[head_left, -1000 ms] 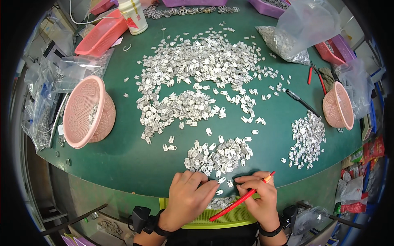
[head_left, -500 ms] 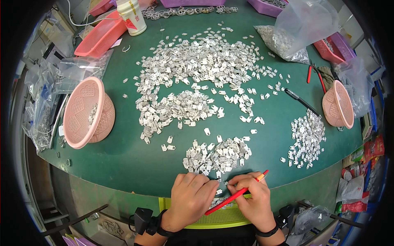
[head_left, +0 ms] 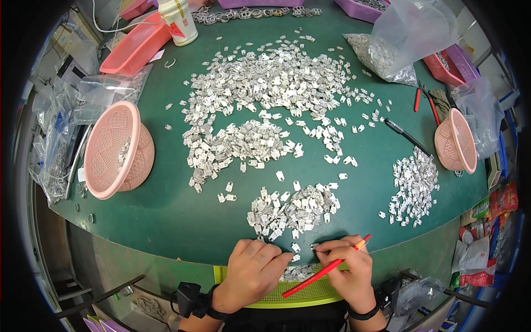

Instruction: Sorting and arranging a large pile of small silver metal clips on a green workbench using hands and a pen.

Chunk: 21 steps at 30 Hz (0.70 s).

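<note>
A red pen-like stick (head_left: pixel 323 272) with a pale band near its upper end slants across my right hand (head_left: pixel 353 271), which is closed around it. Thumb and forefinger of that hand pinch a small silvery tag (head_left: pixel 314 247) at the table edge. My left hand (head_left: pixel 253 272) is curled with its fingers together; what it holds, if anything, is hidden. A loose tag (head_left: pixel 296 257) lies by its fingertips. Just beyond both hands sits a small heap of similar tags (head_left: pixel 293 207). Below them, a yellow-green basket (head_left: pixel 276 301) has more tags inside, partly covered by my hands.
Larger tag heaps (head_left: pixel 271 80) spread over the green table (head_left: pixel 182 221). To the right are another heap (head_left: pixel 414 188), a black pen (head_left: pixel 406 136) and a pink basket (head_left: pixel 454 143). A bigger pink basket (head_left: pixel 113 152) tilts at left. A bag of tags (head_left: pixel 381 55) stands far right.
My right hand has shifted slightly right with the red stick, and its fingertips are farther from my left hand. The left hand has moved a little down and left.
</note>
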Available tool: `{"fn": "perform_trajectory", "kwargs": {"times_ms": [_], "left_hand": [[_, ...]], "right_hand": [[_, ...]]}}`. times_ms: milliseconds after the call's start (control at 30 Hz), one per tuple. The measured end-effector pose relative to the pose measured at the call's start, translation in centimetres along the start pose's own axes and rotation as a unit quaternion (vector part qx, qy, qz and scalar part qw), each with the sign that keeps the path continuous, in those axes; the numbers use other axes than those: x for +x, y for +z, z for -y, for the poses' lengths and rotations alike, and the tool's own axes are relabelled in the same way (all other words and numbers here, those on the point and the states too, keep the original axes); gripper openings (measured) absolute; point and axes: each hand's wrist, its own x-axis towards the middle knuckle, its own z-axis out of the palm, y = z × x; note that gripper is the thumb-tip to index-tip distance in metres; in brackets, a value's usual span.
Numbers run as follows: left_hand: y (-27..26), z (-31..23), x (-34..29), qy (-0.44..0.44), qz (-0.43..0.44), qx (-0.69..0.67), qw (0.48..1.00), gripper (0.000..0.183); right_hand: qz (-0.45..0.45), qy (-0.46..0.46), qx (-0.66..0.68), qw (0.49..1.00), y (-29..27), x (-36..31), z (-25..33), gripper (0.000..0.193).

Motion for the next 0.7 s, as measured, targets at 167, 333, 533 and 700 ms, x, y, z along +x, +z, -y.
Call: {"fn": "perform_trajectory", "kwargs": {"times_ms": [167, 333, 533, 700], "left_hand": [[-0.1, 0.2, 0.5, -0.036, -0.017, -0.032, 0.999, 0.022], [0.0, 0.0, 1.8, -0.029, 0.013, -0.031, 0.999, 0.017], [0.0, 0.7, 2.3, -0.019, 0.04, -0.067, 0.997, 0.015], [-0.2, 0.6, 1.8, 0.012, 0.026, -0.025, 0.999, 0.016]], "right_hand": [[-0.038, 0.024, 0.005, 0.999, -0.4, -0.2, -0.4, 0.021], [-0.022, 0.028, -0.004, 0.999, -0.4, 0.3, -0.1, 0.02], [0.022, 0.024, -0.012, 0.999, -0.1, 0.5, -0.1, 0.019], [0.018, 0.025, 0.006, 1.0, -0.1, 0.4, -0.2, 0.018]]}}
